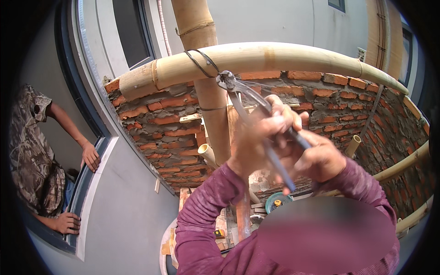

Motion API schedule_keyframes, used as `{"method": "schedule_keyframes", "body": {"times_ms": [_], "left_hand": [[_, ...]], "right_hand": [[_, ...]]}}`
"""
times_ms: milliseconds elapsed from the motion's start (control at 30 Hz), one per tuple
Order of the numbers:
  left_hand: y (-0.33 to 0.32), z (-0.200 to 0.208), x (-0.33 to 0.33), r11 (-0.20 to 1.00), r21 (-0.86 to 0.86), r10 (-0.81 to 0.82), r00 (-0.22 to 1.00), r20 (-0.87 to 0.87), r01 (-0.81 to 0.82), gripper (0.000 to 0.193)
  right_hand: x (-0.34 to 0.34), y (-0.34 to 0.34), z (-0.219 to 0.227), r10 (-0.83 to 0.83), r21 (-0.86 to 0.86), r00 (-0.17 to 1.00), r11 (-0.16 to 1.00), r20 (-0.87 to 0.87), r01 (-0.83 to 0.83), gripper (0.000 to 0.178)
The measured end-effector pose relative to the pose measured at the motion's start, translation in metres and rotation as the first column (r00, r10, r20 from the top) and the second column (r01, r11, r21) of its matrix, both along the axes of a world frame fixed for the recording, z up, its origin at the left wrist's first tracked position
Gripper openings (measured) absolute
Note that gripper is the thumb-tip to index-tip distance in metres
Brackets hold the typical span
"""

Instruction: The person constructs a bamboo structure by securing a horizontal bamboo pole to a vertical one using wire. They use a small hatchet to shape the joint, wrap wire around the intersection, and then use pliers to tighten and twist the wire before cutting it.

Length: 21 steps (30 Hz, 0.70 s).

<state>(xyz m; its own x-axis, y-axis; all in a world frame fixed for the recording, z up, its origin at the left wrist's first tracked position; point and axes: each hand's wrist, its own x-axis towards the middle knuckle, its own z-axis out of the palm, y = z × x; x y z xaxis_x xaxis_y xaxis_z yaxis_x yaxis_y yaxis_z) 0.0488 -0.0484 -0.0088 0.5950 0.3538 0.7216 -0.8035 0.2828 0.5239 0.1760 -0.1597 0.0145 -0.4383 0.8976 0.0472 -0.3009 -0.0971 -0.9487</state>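
Both arms, in dusty purple sleeves, are raised in front of me. A pair of long-handled pincers (274,167) is held up at a slant. Its jaws meet a twist of dark wire (200,61) that loops round a thick horizontal bamboo pole (247,57) where it crosses an upright bamboo pole (211,98). Blurred by motion, my left hand (259,133) is closed round the handles. My right hand (321,158) grips beside it, fingers wrapped at the other handle. Thin loose wire ends stick out right of the jaws.
At the left, another person's hand (90,156) rests on a window frame (85,183), with a second hand lower down. A rough brick wall (169,120) curves behind the poles. Below are a green basin (286,199) with a yellow tape measure (277,203), and more bamboo (403,164) at right.
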Motion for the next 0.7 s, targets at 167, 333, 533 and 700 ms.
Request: {"method": "schedule_keyframes", "body": {"times_ms": [167,333,533,700], "left_hand": [[-0.011,0.012,0.026,0.975,-0.213,0.087,0.993,0.081,-0.068,0.013],[-0.015,0.023,0.041,0.938,-0.33,0.149,0.984,0.095,-0.11,0.013],[-0.012,0.028,0.059,0.922,-0.326,0.266,0.954,0.139,-0.209,0.016],[0.006,0.036,0.086,0.861,-0.33,0.438,0.895,0.089,-0.388,0.019]], "right_hand": [[0.009,-0.026,0.046,-0.579,0.556,0.638,0.786,0.508,0.271,0.036],[-0.019,-0.03,0.025,-0.963,0.93,-0.265,0.142,0.05,-0.339,0.068],[0.009,-0.004,0.029,-0.969,0.928,-0.229,0.165,0.09,-0.335,0.05],[0.058,0.051,0.039,-0.994,0.875,0.073,-0.108,-0.084,-0.471,0.047]]}}
